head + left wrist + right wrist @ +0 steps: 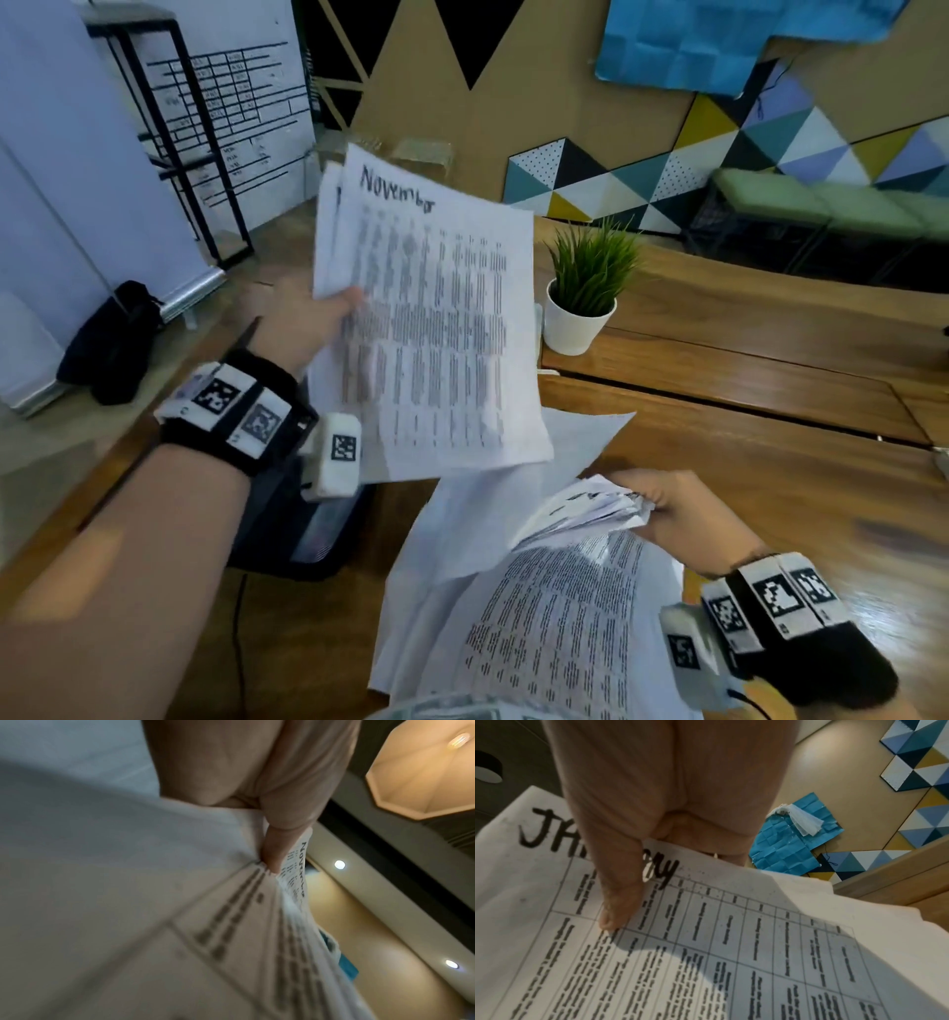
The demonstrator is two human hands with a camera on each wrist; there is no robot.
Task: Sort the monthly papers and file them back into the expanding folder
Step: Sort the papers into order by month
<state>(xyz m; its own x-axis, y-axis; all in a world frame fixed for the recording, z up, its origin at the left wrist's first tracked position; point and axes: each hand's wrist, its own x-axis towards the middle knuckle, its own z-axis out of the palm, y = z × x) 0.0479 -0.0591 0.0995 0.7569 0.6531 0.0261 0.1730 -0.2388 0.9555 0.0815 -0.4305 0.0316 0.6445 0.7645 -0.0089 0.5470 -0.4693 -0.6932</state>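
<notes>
The left hand (303, 321) pinched a few sheets topped by the November sheet (436, 329), raised above the desk (770, 462). The right hand (688, 519), nearer, had its fingers (618, 902) clamped on a thicker stack headed by the January sheet (706, 953). A dark expanding folder (303, 534) lay near left.

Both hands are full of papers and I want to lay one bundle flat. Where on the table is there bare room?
Bare wood lies right of the right hand, out toward the table's far edge, and behind the potted plant. It is crowded at the near left: loose sheets and the dark folder under the left hand's November papers.
</notes>
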